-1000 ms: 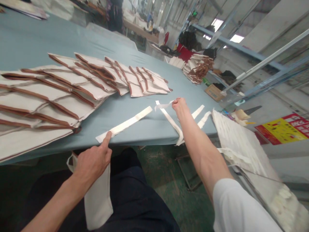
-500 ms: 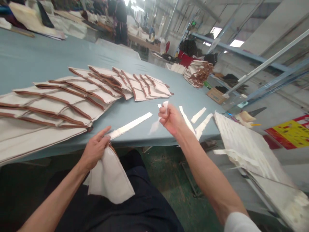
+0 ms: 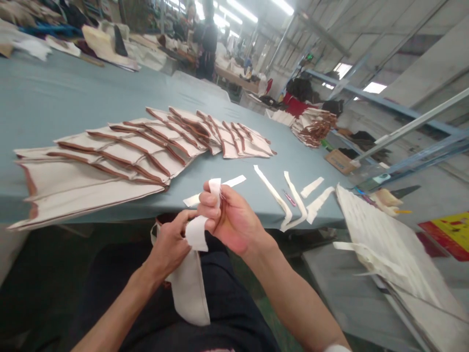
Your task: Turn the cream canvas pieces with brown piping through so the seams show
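Note:
My left hand [image 3: 164,252] is closed on a cream fabric piece [image 3: 192,293] with brown trim near its top, which hangs down over my lap. My right hand [image 3: 234,222] has its fingers curled round a short white strip [image 3: 197,234]. One end of this strip stands above the fingers; the other curls down beside my left fingertips. Both hands are close together at the table's front edge. Just behind them a flat white strip [image 3: 236,181] lies on the table, partly hidden by the right hand.
Overlapping cream panels with brown edging [image 3: 146,164] lie across the blue-green table [image 3: 91,100]. Right of my hands are several loose strips [image 3: 271,190] and a small purple tool [image 3: 289,197]. A side board [image 3: 388,244] bears many strips. A bundled stack [image 3: 314,127] stands at the far right corner.
My right hand has moved left and toward me with the white strip, up to my left hand. My left hand has left the flat strip on the table. The view has shifted.

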{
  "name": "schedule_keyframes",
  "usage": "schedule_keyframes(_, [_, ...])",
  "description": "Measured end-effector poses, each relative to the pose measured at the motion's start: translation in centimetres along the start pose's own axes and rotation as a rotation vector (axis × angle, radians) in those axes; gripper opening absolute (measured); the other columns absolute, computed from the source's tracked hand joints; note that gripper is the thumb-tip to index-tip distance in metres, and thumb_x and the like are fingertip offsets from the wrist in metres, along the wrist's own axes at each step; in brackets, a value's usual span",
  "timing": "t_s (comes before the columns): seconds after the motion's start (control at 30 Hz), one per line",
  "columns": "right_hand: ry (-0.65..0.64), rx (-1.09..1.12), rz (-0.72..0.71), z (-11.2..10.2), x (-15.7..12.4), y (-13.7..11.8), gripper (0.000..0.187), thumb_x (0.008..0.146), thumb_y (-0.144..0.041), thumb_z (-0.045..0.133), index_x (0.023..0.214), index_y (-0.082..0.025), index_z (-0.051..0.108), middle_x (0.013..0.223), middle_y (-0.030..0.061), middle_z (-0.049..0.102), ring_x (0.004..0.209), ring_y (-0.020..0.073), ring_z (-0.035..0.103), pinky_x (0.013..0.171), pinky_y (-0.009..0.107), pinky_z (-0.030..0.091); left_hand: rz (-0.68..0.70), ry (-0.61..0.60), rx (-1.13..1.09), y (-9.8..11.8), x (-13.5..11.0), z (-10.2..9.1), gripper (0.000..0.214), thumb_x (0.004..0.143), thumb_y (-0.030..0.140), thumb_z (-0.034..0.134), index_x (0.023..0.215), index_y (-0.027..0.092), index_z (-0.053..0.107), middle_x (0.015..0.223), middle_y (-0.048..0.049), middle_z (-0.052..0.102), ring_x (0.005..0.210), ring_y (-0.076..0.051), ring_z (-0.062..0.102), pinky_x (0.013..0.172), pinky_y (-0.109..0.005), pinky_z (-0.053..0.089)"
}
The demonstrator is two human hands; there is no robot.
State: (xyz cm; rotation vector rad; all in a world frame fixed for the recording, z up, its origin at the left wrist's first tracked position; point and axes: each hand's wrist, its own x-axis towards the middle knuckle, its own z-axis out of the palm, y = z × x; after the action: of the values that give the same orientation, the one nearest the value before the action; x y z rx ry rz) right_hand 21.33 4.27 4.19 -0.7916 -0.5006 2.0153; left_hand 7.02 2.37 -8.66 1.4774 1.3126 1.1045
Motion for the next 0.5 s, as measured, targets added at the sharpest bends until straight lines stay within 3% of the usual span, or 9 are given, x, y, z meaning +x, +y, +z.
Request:
schedule_keyframes(0.1, [0.081,0.044,-0.005,-0.1,0.5,0.9,0.027,0.107,-0.025,0.054,0.081,-0.020,0.057,0.063,-0.0081,0.052,0.046,0.0062,0.042,0.042,0.013,0.042,-0.005,0.089,-0.008,0.8,-1.2,-0.2,0.062,0.081,0.051,0.072,0.134,0.019,0.071,0.065,0.0059,0.066,0.061,-0.020,0.061,0.063,-0.030,0.049])
schedule_keyframes(0.2, [0.136,0.044,-0.023,-1.1,0.9,1.8,0.026,0.107,-0.023,0.056,0.081,-0.019,0.058,0.065,-0.0059,0.058,0.048,0.0069,0.049,0.044,0.014,0.047,-0.008,0.162,-0.024,1.1,-2.3,-0.7,0.077,0.076,0.047,0.074,0.146,0.019,0.066,0.053,0.0109,0.054,0.054,-0.018,0.055,0.062,-0.029,0.048])
schedule_keyframes(0.27, [0.138,0.020,-0.028,-1.9,1.2,2.7,0.026,0.106,-0.026,0.060,0.080,-0.019,0.059,0.066,-0.0045,0.060,0.050,0.0078,0.053,0.047,0.016,0.053,-0.004,0.201,-0.049,1.4,-2.9,-0.8,0.076,0.071,0.050,0.078,0.141,0.020,0.072,0.052,0.0096,0.055,0.051,-0.018,0.054,0.060,-0.030,0.049])
schedule_keyframes(0.33, [0.143,0.004,-0.025,-2.8,1.4,3.7,0.029,0.106,-0.030,0.062,0.079,-0.018,0.061,0.065,-0.0031,0.061,0.052,0.0085,0.056,0.051,0.017,0.058,-0.010,0.255,-0.078,1.8,-3.4,-0.7,0.063,0.071,0.055,0.080,0.125,0.022,0.081,0.060,0.0039,0.066,0.053,-0.019,0.058,0.058,-0.031,0.050])
schedule_keyframes(0.43, [0.176,-0.019,-0.089,-3.8,1.4,5.5,0.032,0.104,-0.037,0.064,0.080,-0.017,0.066,0.066,0.0005,0.067,0.057,0.0109,0.063,0.055,0.020,0.063,-0.046,0.359,-0.131,2.0,-4.1,-0.5,0.038,0.081,0.056,0.077,0.100,0.025,0.085,0.075,-0.0025,0.078,0.060,-0.021,0.066,0.059,-0.032,0.052])
schedule_keyframes(0.5, [0.184,-0.064,-0.164,-4.3,1.2,6.6,0.035,0.100,-0.045,0.069,0.081,-0.016,0.070,0.070,0.0030,0.070,0.060,0.0125,0.066,0.055,0.021,0.065,-0.090,0.415,-0.187,1.9,-4.5,-0.5,0.034,0.085,0.056,0.075,0.092,0.025,0.084,0.077,-0.0029,0.079,0.060,-0.021,0.065,0.059,-0.032,0.053])
